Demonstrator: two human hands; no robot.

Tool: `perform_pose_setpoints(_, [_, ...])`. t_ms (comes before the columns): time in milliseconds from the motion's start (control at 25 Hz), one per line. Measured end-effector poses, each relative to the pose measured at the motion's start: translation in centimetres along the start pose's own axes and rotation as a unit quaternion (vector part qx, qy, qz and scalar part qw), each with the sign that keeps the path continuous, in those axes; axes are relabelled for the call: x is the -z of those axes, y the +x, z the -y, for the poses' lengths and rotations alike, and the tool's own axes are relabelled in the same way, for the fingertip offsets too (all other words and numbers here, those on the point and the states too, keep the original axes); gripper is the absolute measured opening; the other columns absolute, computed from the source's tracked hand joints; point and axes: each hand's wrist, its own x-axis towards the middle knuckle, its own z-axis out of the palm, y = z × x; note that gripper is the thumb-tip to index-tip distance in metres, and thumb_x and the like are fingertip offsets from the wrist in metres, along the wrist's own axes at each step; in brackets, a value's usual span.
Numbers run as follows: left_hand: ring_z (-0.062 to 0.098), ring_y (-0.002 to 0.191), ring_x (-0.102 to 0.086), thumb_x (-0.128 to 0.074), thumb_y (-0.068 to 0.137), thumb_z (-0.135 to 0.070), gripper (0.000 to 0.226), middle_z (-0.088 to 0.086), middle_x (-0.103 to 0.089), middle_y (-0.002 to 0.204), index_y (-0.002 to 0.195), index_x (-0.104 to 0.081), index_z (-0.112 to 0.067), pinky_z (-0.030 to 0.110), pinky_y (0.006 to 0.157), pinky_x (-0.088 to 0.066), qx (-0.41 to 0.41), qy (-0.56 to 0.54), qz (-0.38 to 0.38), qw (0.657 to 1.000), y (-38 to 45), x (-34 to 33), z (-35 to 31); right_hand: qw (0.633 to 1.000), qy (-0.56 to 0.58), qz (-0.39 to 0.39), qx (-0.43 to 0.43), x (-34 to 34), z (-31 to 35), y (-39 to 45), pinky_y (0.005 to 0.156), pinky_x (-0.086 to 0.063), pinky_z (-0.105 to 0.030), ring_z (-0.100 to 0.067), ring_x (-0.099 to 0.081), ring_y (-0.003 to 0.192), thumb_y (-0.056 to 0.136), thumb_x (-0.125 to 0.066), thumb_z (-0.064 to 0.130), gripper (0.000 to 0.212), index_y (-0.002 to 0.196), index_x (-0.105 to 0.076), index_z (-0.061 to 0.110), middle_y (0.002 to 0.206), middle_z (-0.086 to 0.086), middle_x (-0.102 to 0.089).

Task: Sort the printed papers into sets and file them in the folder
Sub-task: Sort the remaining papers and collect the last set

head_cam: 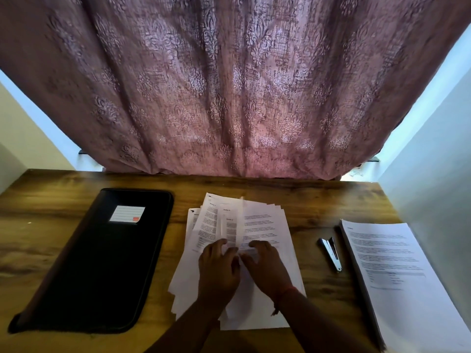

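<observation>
Papers (265,225) lie fanned at the table's (305,194) middle, long axis running away from the person. Left hand (219,266) and right hand (267,266), equally near, pinch one upturned sheet. Closed folder (102,261) lies left of the papers, a neat stack (397,266) right.

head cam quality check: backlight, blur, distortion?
Head view: backlit through the curtain, so the hands and folder sit dark; motion blur on the sheet lifted between the left hand and right hand; print illegible; wide-angle bowing bends the table edge and walls.
</observation>
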Motion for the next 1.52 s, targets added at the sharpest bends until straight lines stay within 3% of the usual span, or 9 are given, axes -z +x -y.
perform_pose_setpoints(80, [0.024,0.132,-0.048,-0.042,0.095,-0.049,0.045,-0.002,-0.058,0.136,0.125,-0.064,-0.024,0.044,0.114,-0.036,-0.043,-0.028,0.026,0.998,-0.1,-0.4,-0.4,0.994,0.103,0.024,-0.024,-0.1,1.5,-0.2,0.099,-0.05,-0.031,-0.009,-0.058,0.11,0.095,-0.058,0.038,0.019,0.113,-0.056,0.036,0.117,0.016,-0.061])
perform_pose_setpoints(240, [0.021,0.143,-0.031,-0.035,0.099,-0.051,0.047,-0.003,-0.044,0.151,0.131,-0.06,-0.028,0.032,0.117,-0.013,-0.049,-0.04,0.08,0.995,-0.5,0.0,-0.7,0.989,0.08,-0.064,-0.105,0.8,1.8,0.4,0.097,-0.051,-0.034,-0.02,-0.063,0.11,0.099,-0.051,0.013,0.028,0.127,-0.052,0.021,0.125,0.001,-0.063])
perform_pose_setpoints(440, [0.022,0.127,-0.048,-0.053,0.098,-0.032,0.029,0.0,-0.057,0.134,0.124,-0.062,-0.023,0.032,0.109,-0.034,0.051,-0.071,0.049,0.995,-0.4,0.7,0.5,0.993,-0.021,-0.11,-0.026,1.2,1.3,-0.3,0.097,-0.051,-0.034,-0.012,-0.057,0.11,0.1,-0.047,0.014,0.044,0.142,-0.039,0.026,0.13,0.008,-0.049])
perform_pose_setpoints(600, [0.017,0.107,-0.064,-0.053,0.097,-0.035,0.029,-0.003,-0.07,0.114,0.117,-0.067,-0.019,0.023,0.095,-0.041,0.011,-0.061,0.02,0.998,-0.3,0.3,0.5,0.993,-0.096,-0.067,0.012,-0.3,0.7,0.0,0.102,-0.049,-0.028,-0.013,-0.056,0.11,0.1,-0.049,0.02,0.02,0.116,-0.06,0.021,0.121,0.002,-0.055])
perform_pose_setpoints(720, [0.013,0.12,-0.06,-0.038,0.102,-0.049,0.047,-0.003,-0.065,0.127,0.133,-0.058,-0.019,0.029,0.105,-0.045,-0.036,-0.096,0.018,0.995,-0.3,0.2,-0.2,0.997,-0.061,-0.042,0.01,-0.8,0.8,0.8,0.095,-0.052,-0.023,-0.004,-0.054,0.088,0.099,-0.052,0.033,0.017,0.104,-0.064,0.022,0.101,0.009,-0.056])
perform_pose_setpoints(880, [0.021,0.124,-0.058,-0.046,0.096,-0.046,0.059,0.002,-0.059,0.136,0.149,-0.038,-0.021,0.042,0.105,-0.048,0.08,-0.163,0.062,0.981,0.2,0.8,-1.0,0.998,0.006,-0.051,-0.027,-0.9,1.2,1.3,0.087,-0.051,-0.018,-0.005,-0.057,0.086,0.097,-0.056,0.036,0.017,0.097,-0.065,0.021,0.096,0.007,-0.058])
perform_pose_setpoints(1320, [0.015,0.115,-0.058,-0.058,0.098,-0.019,0.025,0.001,-0.064,0.123,0.122,-0.059,-0.018,0.019,0.097,-0.043,0.204,-0.317,0.099,0.921,1.2,1.6,-2.2,0.995,0.001,-0.059,-0.075,-1.7,1.6,2.1,0.081,-0.057,-0.031,-0.01,-0.058,0.094,0.079,-0.058,0.067,0.041,0.092,-0.061,0.029,0.096,0.011,-0.058])
perform_pose_setpoints(1440, [0.017,0.097,-0.068,-0.058,0.098,-0.02,0.011,-0.004,-0.07,0.103,0.103,-0.064,-0.027,0.036,0.089,-0.057,0.208,-0.357,0.125,0.902,1.2,2.4,-2.4,0.991,0.023,-0.064,-0.114,-2.7,1.0,3.4,0.075,-0.06,-0.034,-0.008,-0.064,0.085,0.068,-0.054,0.078,0.053,0.084,-0.063,0.029,0.09,0.015,-0.063])
perform_pose_setpoints(1520, [0.018,0.094,-0.068,-0.057,0.098,-0.021,0.012,-0.003,-0.071,0.099,0.097,-0.063,-0.031,0.041,0.088,-0.057,0.229,-0.386,0.13,0.884,1.0,2.8,-2.4,0.992,0.007,-0.057,-0.115,-2.5,1.4,3.8,0.079,-0.058,-0.038,-0.011,-0.062,0.086,0.074,-0.056,0.066,0.042,0.088,-0.062,0.027,0.09,0.012,-0.062])
